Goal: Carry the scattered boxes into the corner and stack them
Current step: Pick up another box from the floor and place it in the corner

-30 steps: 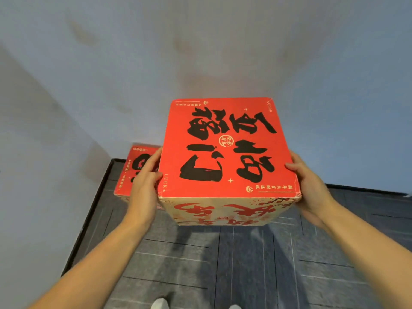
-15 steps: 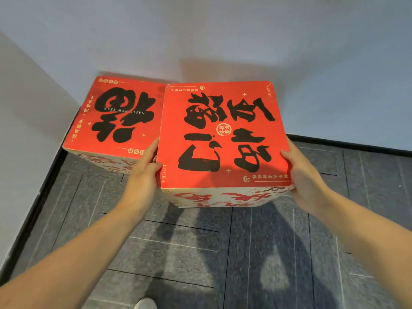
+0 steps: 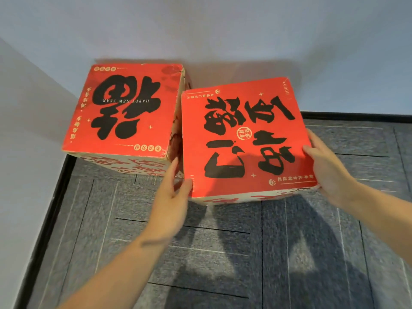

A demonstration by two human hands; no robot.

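Between the left grip and right grip, the red box is pressed by straight fingers. Just beyond the left grip, a second box stands by the wall.

We've got the first box in the floor's far-left corner, the second box just right of it, a bit nearer us.

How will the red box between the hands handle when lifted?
Probably stiff: the red box shows straight edges while the left hand and right hand press its sides. Likely light, as flat hands suffice. Smooth faces may slip.
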